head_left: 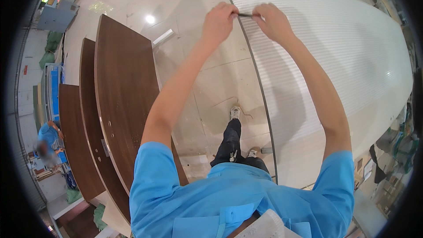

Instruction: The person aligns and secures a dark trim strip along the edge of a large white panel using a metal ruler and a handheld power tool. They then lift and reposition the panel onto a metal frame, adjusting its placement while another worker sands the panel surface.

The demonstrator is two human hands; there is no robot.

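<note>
Both my arms reach forward to the far left corner of a large white ribbed panel (335,39). A short, thin dark strip (245,15) spans the gap between my hands; its exact kind I cannot make out. My left hand (219,23) pinches one end of it, just left of the panel's dark edge (257,68). At the other end, over the panel's surface, the fingers of my right hand (272,23) are closed on it. The fingertips are partly hidden by the hands.
Brown wooden boards (125,70) stand on edge to my left. A small white strip (163,37) lies on the tiled floor (207,79) beyond them. Another person (47,136) in blue is at the far left. Cluttered materials (396,150) line the right side.
</note>
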